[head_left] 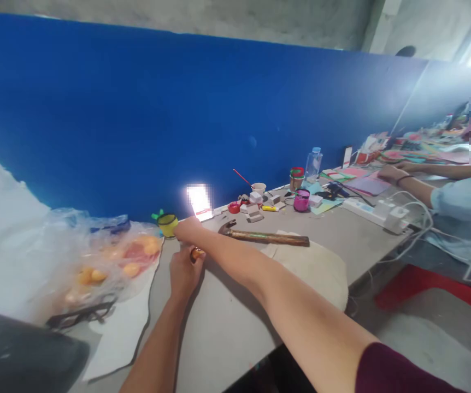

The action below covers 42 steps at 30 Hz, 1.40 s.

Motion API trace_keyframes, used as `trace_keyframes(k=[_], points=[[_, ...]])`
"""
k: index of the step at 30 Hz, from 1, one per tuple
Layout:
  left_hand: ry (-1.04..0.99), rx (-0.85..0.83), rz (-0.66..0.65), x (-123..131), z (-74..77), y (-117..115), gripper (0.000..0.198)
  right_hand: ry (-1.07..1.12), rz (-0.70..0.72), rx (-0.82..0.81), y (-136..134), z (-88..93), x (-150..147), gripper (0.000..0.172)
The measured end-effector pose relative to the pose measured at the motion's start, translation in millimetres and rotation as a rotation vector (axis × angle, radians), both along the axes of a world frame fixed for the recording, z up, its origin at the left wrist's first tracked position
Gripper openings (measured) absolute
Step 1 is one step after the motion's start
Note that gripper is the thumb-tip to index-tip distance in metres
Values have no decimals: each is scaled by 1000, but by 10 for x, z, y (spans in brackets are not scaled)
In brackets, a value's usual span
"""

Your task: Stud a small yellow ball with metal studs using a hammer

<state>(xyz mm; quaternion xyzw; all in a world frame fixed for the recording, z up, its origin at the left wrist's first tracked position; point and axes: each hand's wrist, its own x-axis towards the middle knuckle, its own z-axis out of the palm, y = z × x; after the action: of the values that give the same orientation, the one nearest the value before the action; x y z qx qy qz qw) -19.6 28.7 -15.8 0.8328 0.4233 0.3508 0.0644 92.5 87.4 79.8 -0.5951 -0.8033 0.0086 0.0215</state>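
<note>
My left hand [184, 268] is closed around a small glossy orange-brown thing [196, 254], low over the grey table. Its exact kind is hard to make out. Reaching across above it, my right hand [188, 230] is at the right side of a yellow cup-like holder [167, 224] with green bits at its rim. The fingers of that hand are hidden, so whether it grips the holder does not show. Right of my hands, a claw hammer [266, 236] with a worn wooden handle lies beyond my right forearm, partly over a cream cloth [313, 267].
A bright screen [200, 202] leans by the blue wall. Clear plastic bags with orange fruit [92, 274] and dark glasses [82, 315] lie left. Small blocks [253, 212], a pink cup [301, 200], a bottle [313, 165] and a power strip [377, 213] stand right. A co-worker's hands [395, 173] rest beyond.
</note>
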Motion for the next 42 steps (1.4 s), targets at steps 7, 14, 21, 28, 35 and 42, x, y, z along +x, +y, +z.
trace_keyframes(k=[7, 14, 21, 28, 35, 42], points=[[-28, 3, 26, 25, 10, -100, 28, 144, -122, 15, -48, -52, 102, 28], [-60, -25, 28, 24, 38, -124, 29, 506, -202, 9, -132, 47, 289, 18], [-292, -181, -40, 2, 147, -179, 30, 1023, -251, 6, -344, 74, 373, 23], [-759, -602, -223, 63, 229, -250, 41, 1673, -274, -364, -1042, -184, 993, 27], [-718, -694, -294, 137, 255, -362, 55, 1833, -318, -403, -1428, -499, 1107, 28], [-615, -647, -293, 136, 218, -381, 50, 1879, -290, -476, -1407, -659, 982, 32]])
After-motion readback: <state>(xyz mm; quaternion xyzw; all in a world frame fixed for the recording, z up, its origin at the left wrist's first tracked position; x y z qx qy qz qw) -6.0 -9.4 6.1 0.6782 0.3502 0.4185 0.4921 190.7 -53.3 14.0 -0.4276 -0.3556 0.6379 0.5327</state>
